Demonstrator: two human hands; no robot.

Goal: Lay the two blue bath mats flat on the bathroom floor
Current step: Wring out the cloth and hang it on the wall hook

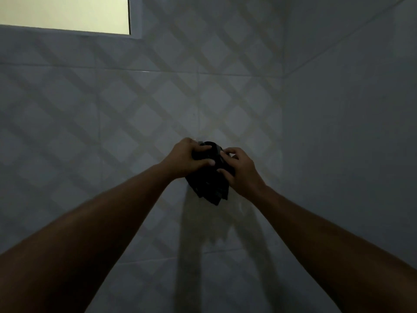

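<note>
The person's left hand (189,158) is closed over the upper part of a dark, bunched bundle of soft cloth (209,188), with the fingers curled on its top and the thumb lying across its front. The right hand (239,170) grips the same bundle from the other side, and its fingertips pinch the folds near the top edge. Both arms are stretched forward and a little upward.

The bundle hangs against the pale tiled wall with a diamond pattern (112,109), close to the corner where a plain side wall (349,132) begins. Its lower edge is free and ragged. The room is very dim, so I cannot tell the colour. It is probably the bath mats, gathered together, maybe on a hook that the hands hide. Below it a long dark shadow (194,245) falls down the tiles. A frosted window (63,12) glows at the upper left.

In my judgement this is the first step, which is to take the mats from the wall. Nothing is laid yet, and the floor is not in view. The next move asks to lift the bundle free, bring it down, separate the two pieces, and open each one by its edges before spreading it flat.
</note>
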